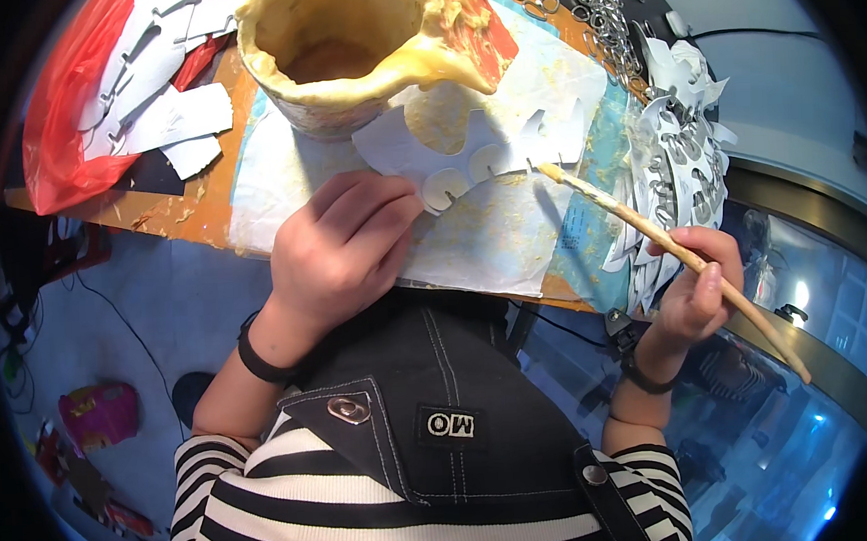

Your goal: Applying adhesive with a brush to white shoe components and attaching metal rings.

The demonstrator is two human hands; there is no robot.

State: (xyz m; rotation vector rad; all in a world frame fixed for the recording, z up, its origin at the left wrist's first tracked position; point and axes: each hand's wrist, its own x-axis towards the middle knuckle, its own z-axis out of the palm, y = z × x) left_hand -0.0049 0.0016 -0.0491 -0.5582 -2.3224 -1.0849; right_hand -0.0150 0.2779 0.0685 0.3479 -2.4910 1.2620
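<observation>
White sheet (pixel 463 161): lower edge pinched in left hand (pixel 345 243); stick (pixel 634 220) pinched in right hand (pixel 698 290); hands well apart.

We hold a white card (pixel 463 161) between 12 and 1 o'clock in our view, pinched on its 8 o'clock side — jagged points toward 12, rounded lobes and thin slits toward 6. Our stick (pixel 637 220) is slim, tan and slightly bent, its butt toward 4 o'clock. Its yellow-coated tip points toward 10, by the card's 4 o'clock side — whether touching, we cannot tell.
</observation>
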